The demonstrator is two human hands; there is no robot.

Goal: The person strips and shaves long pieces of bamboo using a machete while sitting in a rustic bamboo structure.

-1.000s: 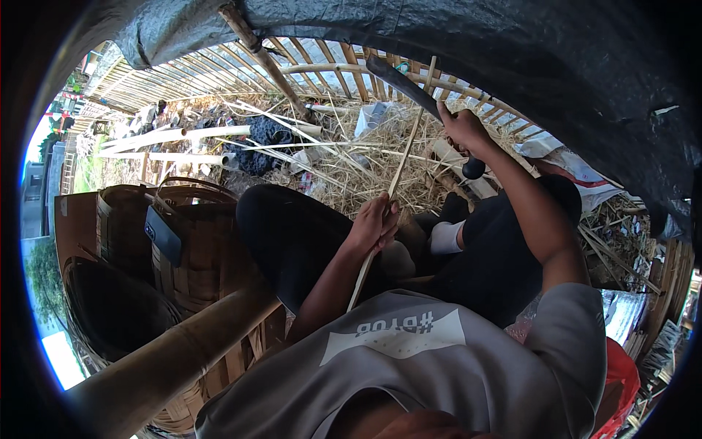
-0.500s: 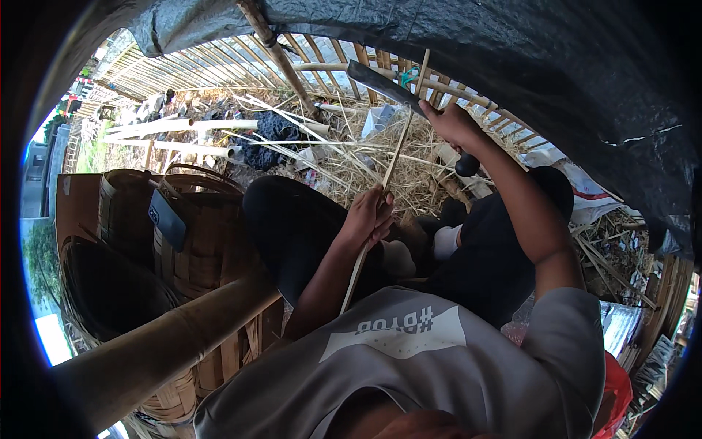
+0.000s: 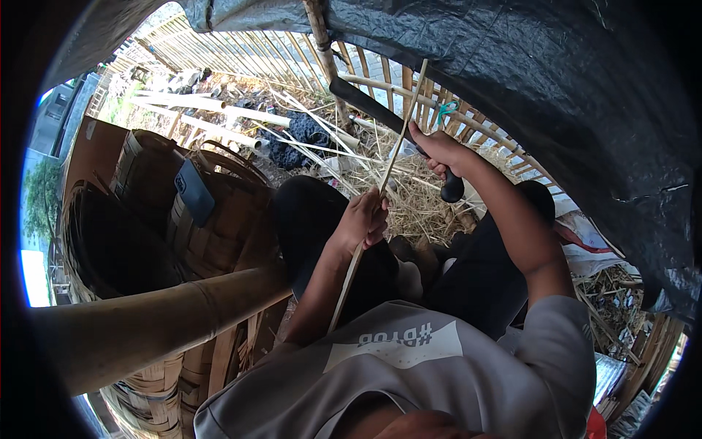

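A long, thin bamboo strip (image 3: 398,150) runs slantwise from beside my left forearm up toward the fence. My left hand (image 3: 360,219) is closed around its middle, above my left knee. In my right hand (image 3: 439,152) is a machete (image 3: 369,104) with a broad dark blade and a dark rounded handle end. The blade crosses the strip just beyond my right thumb and touches it or lies very close. Its tip points up and left. My right fingers wrap round the handle, partly hiding it.
Straw-like shavings (image 3: 431,212) cover the ground before my feet. Bamboo poles (image 3: 197,124) lie farther left, near a dark net-like heap (image 3: 307,130). Woven baskets (image 3: 219,241) holding a phone (image 3: 194,192) stand at my left, behind a thick bamboo pole (image 3: 168,322). A black tarp (image 3: 526,88) hangs at right.
The view has turned, shifting the surroundings rightward. My right hand and the machete have come lower and nearer along the strip. My left hand keeps its hold.
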